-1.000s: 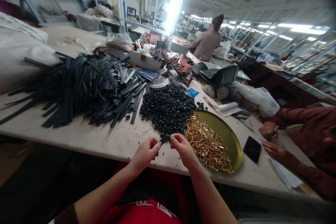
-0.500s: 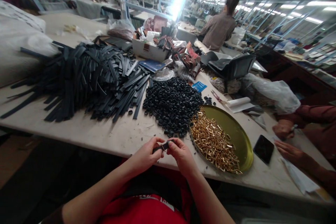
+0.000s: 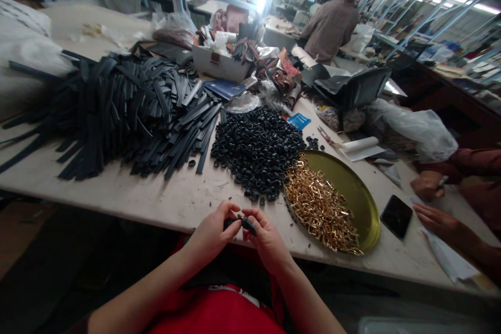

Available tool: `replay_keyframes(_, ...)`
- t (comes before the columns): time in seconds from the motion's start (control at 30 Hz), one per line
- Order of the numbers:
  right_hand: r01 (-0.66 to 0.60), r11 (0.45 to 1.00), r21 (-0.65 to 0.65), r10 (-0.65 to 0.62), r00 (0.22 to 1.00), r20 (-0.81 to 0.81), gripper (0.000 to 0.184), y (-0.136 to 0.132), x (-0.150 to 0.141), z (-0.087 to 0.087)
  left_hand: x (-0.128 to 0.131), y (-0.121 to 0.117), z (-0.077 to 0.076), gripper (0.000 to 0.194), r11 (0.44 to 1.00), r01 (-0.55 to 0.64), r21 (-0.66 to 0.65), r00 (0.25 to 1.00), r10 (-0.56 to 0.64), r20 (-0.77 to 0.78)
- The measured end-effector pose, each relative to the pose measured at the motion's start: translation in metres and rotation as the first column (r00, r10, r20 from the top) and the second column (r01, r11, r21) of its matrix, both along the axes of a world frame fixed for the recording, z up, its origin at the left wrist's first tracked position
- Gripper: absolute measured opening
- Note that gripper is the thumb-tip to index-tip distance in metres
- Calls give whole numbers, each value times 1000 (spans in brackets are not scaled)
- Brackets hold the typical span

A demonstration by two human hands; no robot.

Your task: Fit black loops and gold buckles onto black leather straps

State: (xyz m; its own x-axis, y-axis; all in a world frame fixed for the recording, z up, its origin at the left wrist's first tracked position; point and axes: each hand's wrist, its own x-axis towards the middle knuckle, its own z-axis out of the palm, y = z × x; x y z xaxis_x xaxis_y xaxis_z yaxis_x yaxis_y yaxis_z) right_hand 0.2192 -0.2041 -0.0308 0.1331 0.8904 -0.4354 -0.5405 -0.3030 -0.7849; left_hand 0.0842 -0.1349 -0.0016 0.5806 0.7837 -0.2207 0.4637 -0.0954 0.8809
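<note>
Just above the table's front edge, a short black strap (image 3: 248, 226) is pinched between my two hands. My left hand (image 3: 214, 229) has thumb and forefinger closed on its left part. The fingers of my right hand (image 3: 266, 237) are pressed on its right end. My fingers cover much of the strap, and any small part on it is too blurred to make out. Beyond my hands lies a heap of small black loops (image 3: 256, 148). To their right, a round gold-coloured tray (image 3: 358, 195) holds a pile of gold buckles (image 3: 319, 206).
A big heap of black straps (image 3: 117, 109) covers the table's left side. Right of the tray lies a black phone (image 3: 396, 216). Another person's hands (image 3: 438, 222) are at the right, by white paper. Small scissors (image 3: 325, 135) and a blue packet (image 3: 299, 121) lie farther back.
The strap has turned between my fingers; its right end now tilts downward. My right hand has shifted slightly down and left. The camera view has shifted a little.
</note>
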Motion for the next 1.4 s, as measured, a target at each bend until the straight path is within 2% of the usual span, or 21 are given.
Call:
replay_keyframes(0.13, -143, 988, -51, 133, 976, -170, 30, -4, -1, 3, -3, -4, 4, 26, 999, -11, 51, 995, 16, -103)
replay_keyframes(0.33, -193, 981, -3, 180, 921, -345, 29, -10, -5, 12, -9, -10, 0, 19, 996, 53, 68, 990, -44, -135)
replay_keyframes(0.4, -196, 981, 10, 184, 903, -388, 27, -12, -6, 14, -11, -12, 2, 19, 998, 56, 40, 993, -51, -103)
replay_keyframes(0.5, -158, 987, 1, 145, 902, -407, 26, -16, -6, 14, -13, -15, 10, 20, 993, 61, -99, 998, -61, 5)
replay_keyframes(0.6, -96, 995, 15, 96, 957, -275, 28, -17, -7, 12, -17, -18, 17, 24, 954, 84, -288, 991, -51, 120)
replay_keyframes(0.67, -41, 998, 52, 44, 997, -69, 29, -16, -8, 10, -20, -20, 20, 25, 924, 89, -371, 987, -32, 158)
replay_keyframes(0.73, 35, 994, 99, -52, 982, 181, 27, -16, -10, 8, -22, -21, 19, 25, 909, 88, -406, 985, -18, 172)
replay_keyframes(0.8, 68, 989, 131, -113, 921, 374, 23, -15, -10, 7, -23, -21, 17, 24, 912, 81, -402, 986, -13, 168)
replay_keyframes(0.83, 40, 991, 128, -93, 895, 436, 23, -16, -9, 7, -23, -22, 15, 24, 917, 77, -392, 987, -14, 161)
replay_keyframes(0.93, -146, 986, 77, 81, 831, 551, 17, -19, -6, 5, -22, -22, 10, 24, 926, 85, -368, 991, -41, 126)
replay_keyframes(1.07, -302, 953, 23, 213, 723, 658, 10, -24, 1, 2, -21, -20, 8, 24, 894, 126, -430, 992, -105, 73)
replay_keyframes(1.27, -467, 884, 26, 235, 492, 838, 5, -24, 8, 4, -21, -15, 5, 31, 816, 170, -553, 985, -118, 129)
replay_keyframes(1.4, -547, 837, 15, 269, 436, 859, 6, -26, 11, 5, -17, -19, -4, 29, 812, 174, -558, 984, -122, 129)
